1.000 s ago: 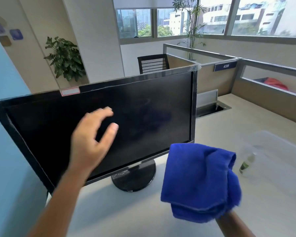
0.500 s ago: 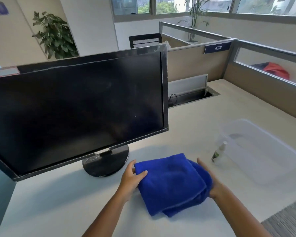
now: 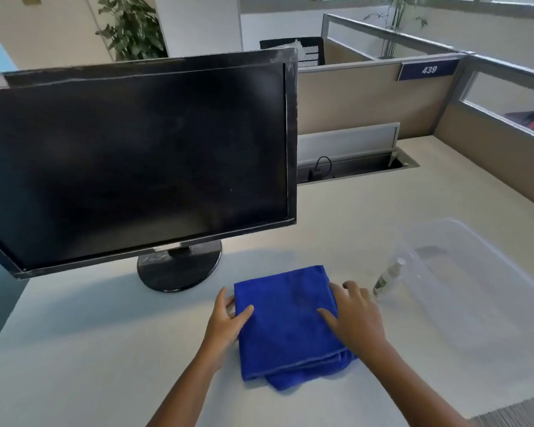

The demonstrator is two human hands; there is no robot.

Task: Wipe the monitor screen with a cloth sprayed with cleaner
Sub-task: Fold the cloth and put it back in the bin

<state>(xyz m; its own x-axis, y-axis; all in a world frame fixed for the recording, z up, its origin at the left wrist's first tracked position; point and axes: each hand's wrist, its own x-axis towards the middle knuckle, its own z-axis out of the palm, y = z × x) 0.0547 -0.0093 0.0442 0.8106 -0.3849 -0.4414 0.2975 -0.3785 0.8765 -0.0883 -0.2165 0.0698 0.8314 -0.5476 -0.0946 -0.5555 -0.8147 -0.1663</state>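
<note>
A folded blue cloth [image 3: 287,322] lies flat on the pale desk [image 3: 74,349] in front of me. My left hand [image 3: 228,318] rests at the cloth's left edge, thumb on top of it. My right hand [image 3: 355,318] lies palm-down on the cloth's right side with fingers spread. The black monitor [image 3: 136,155] stands on its round base [image 3: 179,266] to the left and behind the cloth, screen dark. A small clear spray bottle [image 3: 387,277] stands just right of my right hand, against a clear bin.
A clear plastic bin [image 3: 475,278] sits at the right on the desk. Behind the monitor an open cable tray [image 3: 352,167] is sunk into the desk. Beige cubicle partitions [image 3: 367,97] enclose the back and right. The desk's front edge runs at the lower right.
The cloth came down from my raised right hand onto the desk. My left hand left the screen and joined at the cloth's left edge. Both hands now press it flat.
</note>
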